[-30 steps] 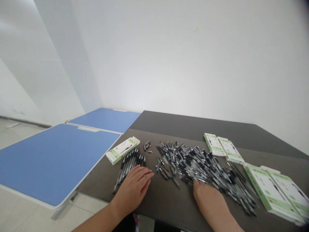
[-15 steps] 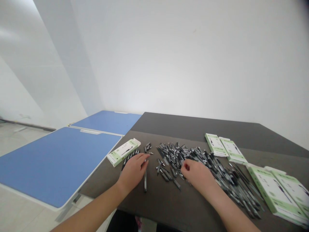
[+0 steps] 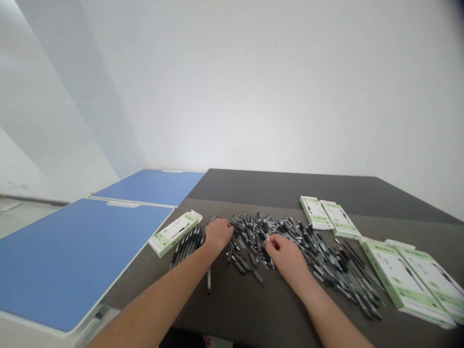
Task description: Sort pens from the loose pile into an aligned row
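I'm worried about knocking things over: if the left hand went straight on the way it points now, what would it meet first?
The heap of black pens. The left hand's fingertips are already at its near edge, though depth makes it hard to tell if they touch.

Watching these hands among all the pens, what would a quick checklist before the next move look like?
Left hand apart from the box: ok.
Left hand holding a pen: cannot tell.
Right hand holding a pen: cannot tell.
Pen pile lying in neat order: not ok, it is jumbled.
Loose pen clear of both hands: ok.
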A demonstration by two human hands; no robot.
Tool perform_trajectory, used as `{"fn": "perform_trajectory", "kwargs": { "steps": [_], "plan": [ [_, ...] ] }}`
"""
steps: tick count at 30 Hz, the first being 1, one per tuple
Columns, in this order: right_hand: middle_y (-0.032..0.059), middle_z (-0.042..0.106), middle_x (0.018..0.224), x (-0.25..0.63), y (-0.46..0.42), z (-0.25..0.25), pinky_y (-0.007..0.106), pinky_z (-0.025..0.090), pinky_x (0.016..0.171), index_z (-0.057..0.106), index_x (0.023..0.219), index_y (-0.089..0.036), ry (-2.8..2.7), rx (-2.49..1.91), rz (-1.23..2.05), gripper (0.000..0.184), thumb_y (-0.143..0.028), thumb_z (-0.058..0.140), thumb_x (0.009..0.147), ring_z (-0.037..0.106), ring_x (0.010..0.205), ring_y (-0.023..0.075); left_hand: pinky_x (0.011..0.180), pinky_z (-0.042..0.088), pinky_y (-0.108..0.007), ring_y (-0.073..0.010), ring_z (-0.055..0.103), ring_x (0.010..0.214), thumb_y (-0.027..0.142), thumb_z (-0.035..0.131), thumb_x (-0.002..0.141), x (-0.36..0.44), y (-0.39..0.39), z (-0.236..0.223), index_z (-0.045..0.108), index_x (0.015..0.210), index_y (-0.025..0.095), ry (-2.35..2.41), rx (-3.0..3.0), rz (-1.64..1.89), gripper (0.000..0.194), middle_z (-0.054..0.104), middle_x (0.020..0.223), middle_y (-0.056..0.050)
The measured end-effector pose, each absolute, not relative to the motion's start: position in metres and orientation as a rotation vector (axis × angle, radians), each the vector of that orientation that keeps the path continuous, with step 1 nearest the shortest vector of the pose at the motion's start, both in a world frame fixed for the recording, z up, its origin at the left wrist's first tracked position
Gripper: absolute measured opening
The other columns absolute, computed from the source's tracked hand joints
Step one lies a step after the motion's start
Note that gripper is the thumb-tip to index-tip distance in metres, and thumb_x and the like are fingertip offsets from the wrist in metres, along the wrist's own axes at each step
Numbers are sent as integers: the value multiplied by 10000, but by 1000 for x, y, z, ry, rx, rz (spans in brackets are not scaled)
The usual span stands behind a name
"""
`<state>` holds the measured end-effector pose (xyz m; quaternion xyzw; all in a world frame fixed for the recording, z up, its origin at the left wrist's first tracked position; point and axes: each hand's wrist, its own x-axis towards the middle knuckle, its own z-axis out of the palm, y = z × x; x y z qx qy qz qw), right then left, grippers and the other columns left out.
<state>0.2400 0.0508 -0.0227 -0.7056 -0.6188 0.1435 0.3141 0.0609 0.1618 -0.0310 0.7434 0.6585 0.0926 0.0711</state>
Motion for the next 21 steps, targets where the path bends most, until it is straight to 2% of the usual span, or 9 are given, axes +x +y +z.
{"fn": "perform_trajectory", "kwargs": {
  "steps": [9, 16, 21],
  "plan": [
    [-42, 520, 517, 237, 51, -20, 211, 266, 503, 531, 596, -202, -1605, -1858, 383, 201, -263, 449, 769, 453, 508, 113, 797, 459, -385, -278, 615, 977, 295, 475, 736, 64, 165, -34, 706, 907, 219, 2073, 2206, 98, 297, 672, 1046, -132],
    [-44, 512, 512, 236, 50, -20, 213, 254, 500, 513, 587, -203, -1621, -1845, 370, 210, -268, 450, 777, 438, 501, 109, 813, 445, -410, -307, 602, 1009, 321, 493, 721, 65, 168, -30, 693, 945, 181, 2093, 2143, -1, 331, 670, 1047, -171],
    [-42, 506, 513, 235, 49, -21, 219, 251, 495, 517, 586, -201, -1645, -1834, 372, 216, -265, 441, 778, 439, 498, 111, 817, 446, -393, -300, 593, 1026, 281, 514, 758, 73, 173, -26, 679, 971, 161, 2095, 2081, -51, 295, 659, 1055, -180]
  ]
}}
